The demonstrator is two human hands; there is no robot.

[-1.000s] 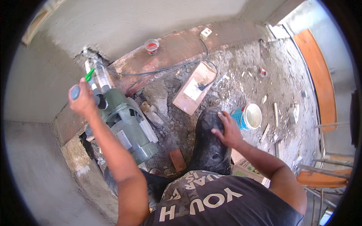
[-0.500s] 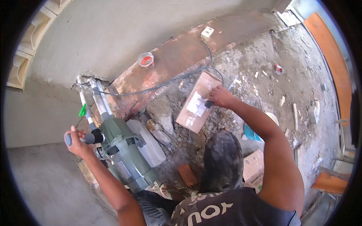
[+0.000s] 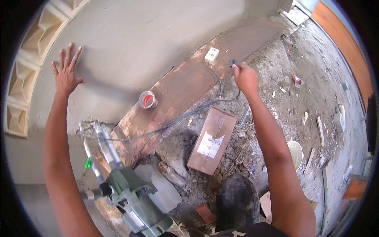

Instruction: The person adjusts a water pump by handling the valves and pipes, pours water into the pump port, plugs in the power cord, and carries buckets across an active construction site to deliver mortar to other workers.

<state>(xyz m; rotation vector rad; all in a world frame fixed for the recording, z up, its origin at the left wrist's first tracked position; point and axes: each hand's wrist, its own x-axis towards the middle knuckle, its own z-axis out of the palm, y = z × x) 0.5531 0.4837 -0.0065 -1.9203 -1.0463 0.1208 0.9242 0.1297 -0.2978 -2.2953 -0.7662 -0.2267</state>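
Note:
My left hand (image 3: 68, 73) is open, fingers spread, against the grey plastered wall (image 3: 130, 43). In my right hand (image 3: 245, 78) is a black electrical plug (image 3: 233, 63), gripped between thumb and fingers. A white two-outlet socket block (image 3: 212, 54) lies just left of the plug, apart from it, on the brick-coloured ledge (image 3: 185, 85). The grey cable (image 3: 177, 114) runs along the ledge toward the pipes and loops below my right hand. At lower left stands a green water pump (image 3: 136, 199), with white pipes (image 3: 107, 146) rising into the broken wall.
A clear plastic cup with red inside (image 3: 148, 100) stands on the ledge. A cardboard box (image 3: 211, 138) lies on the rubble floor before me. A green valve handle (image 3: 88, 163) is on a pipe. Right of my forearm are a pale bucket (image 3: 295, 154) and scattered wood scraps (image 3: 320, 131).
My left hand has left the grey pipe fitting by the pump and moved up to the wall. My right hand has carried the plug from above the box to beside the socket block.

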